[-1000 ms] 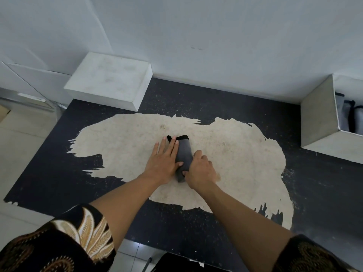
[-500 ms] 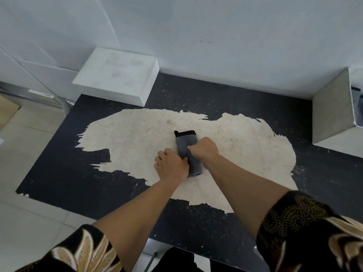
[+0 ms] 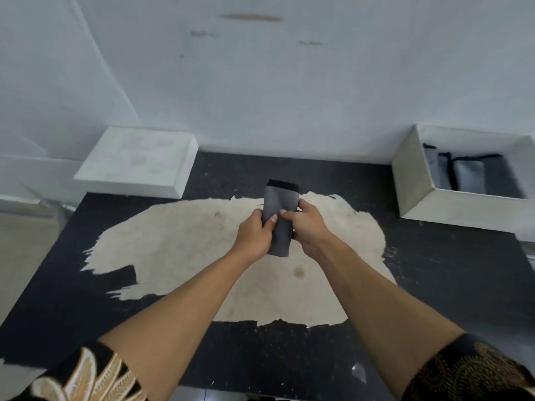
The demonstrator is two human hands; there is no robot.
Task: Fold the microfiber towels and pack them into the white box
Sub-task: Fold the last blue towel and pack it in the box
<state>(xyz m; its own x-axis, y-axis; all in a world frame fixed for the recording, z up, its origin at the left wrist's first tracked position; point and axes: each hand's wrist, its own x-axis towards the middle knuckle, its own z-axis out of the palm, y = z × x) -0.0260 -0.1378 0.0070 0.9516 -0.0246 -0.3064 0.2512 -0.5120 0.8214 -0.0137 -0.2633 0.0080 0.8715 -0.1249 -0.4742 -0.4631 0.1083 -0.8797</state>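
The left hand (image 3: 253,237) and right hand (image 3: 308,227) grip the folded towel (image 3: 280,204) between them, fingers curled round its near half, over the middle of the bench (image 3: 434,270). Its long axis points away toward the far edge, black hem outermost. The white box (image 3: 411,175) stands open at the far right corner, well apart. The right hand is nearer to it, and packed towels (image 3: 467,176) are already inside.

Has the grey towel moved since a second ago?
Yes: the grey towel has risen off the table's pale patch, toward its far edge.
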